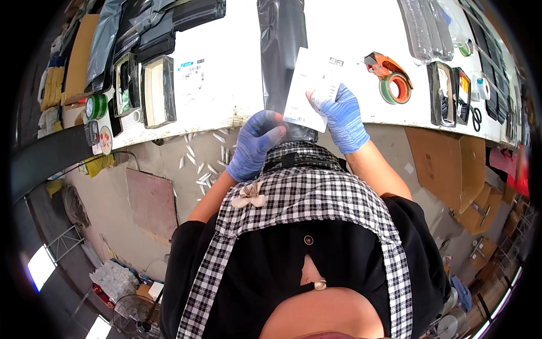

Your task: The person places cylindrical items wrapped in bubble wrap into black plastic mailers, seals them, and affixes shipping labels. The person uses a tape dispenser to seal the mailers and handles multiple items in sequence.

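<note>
A white printed label sheet (310,79) is tilted over a long dark grey plastic mailer bag (276,62) that runs across the table to its near edge. My right hand (343,116), in a blue knit glove with bare fingertips, grips the label by its right side, thumb on top. My left hand (255,141), gloved alike, curves beside the label's lower left corner, just over the bag's near end. Its thumb and index finger stand apart with a gap between them. Whether the index fingertip touches the label's corner is hard to tell.
An orange tape dispenser (389,77) lies on the white table (226,73) to the right. Open boxes (159,90) and dark bags (155,39) line the left; clear plastic rolls (427,31) and scissors (476,118) are right. White slips (191,151) litter the floor. A carton (446,166) stands below right.
</note>
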Demonstrator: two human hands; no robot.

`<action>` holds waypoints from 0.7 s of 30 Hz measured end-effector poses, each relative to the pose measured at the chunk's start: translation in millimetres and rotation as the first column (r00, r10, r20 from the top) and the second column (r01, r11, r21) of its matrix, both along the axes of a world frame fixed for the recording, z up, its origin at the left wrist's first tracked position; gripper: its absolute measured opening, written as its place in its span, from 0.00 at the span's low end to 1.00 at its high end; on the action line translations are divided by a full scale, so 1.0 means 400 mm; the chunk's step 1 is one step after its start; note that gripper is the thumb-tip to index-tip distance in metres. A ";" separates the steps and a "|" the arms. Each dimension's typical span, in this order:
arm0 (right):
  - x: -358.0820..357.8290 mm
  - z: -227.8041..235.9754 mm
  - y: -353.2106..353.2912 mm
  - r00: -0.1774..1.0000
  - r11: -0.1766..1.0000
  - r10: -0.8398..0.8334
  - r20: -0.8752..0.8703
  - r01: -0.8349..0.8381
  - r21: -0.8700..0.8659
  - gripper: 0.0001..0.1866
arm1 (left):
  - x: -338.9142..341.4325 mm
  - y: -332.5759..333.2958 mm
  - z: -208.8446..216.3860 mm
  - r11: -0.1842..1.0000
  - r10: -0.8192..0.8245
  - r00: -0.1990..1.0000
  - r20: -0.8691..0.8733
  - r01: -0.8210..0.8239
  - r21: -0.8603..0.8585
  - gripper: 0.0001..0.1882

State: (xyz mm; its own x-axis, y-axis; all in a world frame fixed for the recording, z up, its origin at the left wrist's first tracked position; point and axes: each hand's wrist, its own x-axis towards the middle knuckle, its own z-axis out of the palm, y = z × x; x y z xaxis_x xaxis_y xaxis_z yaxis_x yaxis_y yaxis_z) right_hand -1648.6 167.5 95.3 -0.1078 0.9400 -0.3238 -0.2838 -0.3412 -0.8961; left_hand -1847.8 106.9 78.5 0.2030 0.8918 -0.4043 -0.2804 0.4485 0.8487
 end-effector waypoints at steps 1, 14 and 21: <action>0.003 -0.002 -0.002 1.000 1.000 -0.001 0.009 0.001 0.007 0.21 | 0.003 0.003 0.003 1.000 0.009 1.000 0.003 -0.009 -0.028 0.08; 0.007 -0.017 -0.019 1.000 1.000 -0.017 -0.003 0.018 0.013 0.21 | 0.017 0.011 0.010 0.998 0.028 0.999 -0.020 -0.030 -0.063 0.05; -0.009 -0.031 -0.019 1.000 0.999 -0.023 -0.021 0.022 -0.042 0.21 | -0.003 0.006 -0.009 0.999 -0.036 0.999 0.020 0.036 0.002 0.07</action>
